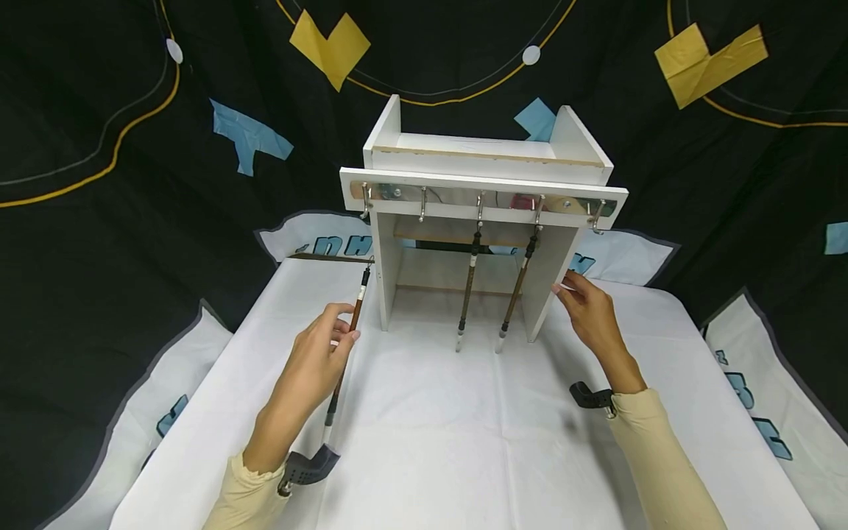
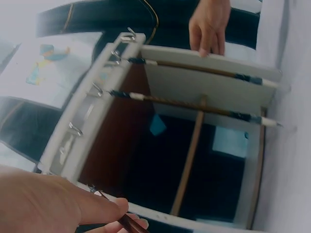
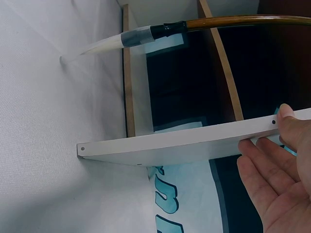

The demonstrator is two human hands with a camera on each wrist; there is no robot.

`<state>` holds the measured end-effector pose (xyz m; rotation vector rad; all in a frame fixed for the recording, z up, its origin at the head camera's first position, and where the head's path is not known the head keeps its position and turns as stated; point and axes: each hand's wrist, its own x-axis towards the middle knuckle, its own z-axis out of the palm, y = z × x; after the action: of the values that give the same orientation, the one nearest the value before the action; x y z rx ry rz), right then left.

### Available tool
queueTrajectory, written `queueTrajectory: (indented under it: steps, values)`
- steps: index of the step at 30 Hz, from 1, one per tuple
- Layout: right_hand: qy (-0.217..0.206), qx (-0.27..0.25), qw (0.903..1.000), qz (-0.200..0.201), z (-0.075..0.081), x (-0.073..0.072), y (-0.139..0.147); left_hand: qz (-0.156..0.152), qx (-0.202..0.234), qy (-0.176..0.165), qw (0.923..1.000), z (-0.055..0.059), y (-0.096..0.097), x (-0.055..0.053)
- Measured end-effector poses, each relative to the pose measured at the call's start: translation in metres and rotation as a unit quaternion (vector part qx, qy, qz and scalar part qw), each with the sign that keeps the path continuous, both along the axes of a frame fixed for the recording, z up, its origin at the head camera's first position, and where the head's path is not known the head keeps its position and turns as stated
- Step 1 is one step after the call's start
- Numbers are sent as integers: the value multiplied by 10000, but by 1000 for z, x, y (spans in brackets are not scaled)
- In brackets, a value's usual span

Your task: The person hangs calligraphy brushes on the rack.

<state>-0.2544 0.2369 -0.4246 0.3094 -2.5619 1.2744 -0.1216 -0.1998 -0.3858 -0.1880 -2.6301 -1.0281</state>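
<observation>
My left hand [image 1: 320, 357] holds a calligraphy brush [image 1: 358, 308] by its brown handle, between thumb and fingers. The brush slants with its pale tip down, left of a white wooden shelf [image 1: 387, 272]. My right hand [image 1: 592, 313] grips the front edge of the shelf's right side panel [image 3: 194, 138], thumb at the edge and fingers against the outer face. Two more brushes hang from metal hooks on the front rail: one brush [image 1: 467, 291] on the middle hook, another brush [image 1: 517, 291] to its right. In the left wrist view, part of the held brush [image 2: 130, 224] shows below the thumb.
Several hooks line the rail [image 1: 483, 197]; the outer left hook [image 1: 366, 200] and outer right hook [image 1: 598, 216] carry nothing. A white cloth [image 1: 437, 442] covers the table. Black drapes [image 1: 119, 258] with yellow and blue tape stand behind.
</observation>
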Motion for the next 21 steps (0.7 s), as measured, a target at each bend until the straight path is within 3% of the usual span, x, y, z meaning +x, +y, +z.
queueTrajectory:
  steps: [9, 21]
  values:
    - [29, -21, 10000, 2, 1, 1, -1, -207, 322, 383, 9985, 20, 15, 6]
    - [-133, -48, 9999, -5, 0, 1, -1, -419, 687, 825, 9933, 31, 36, -9]
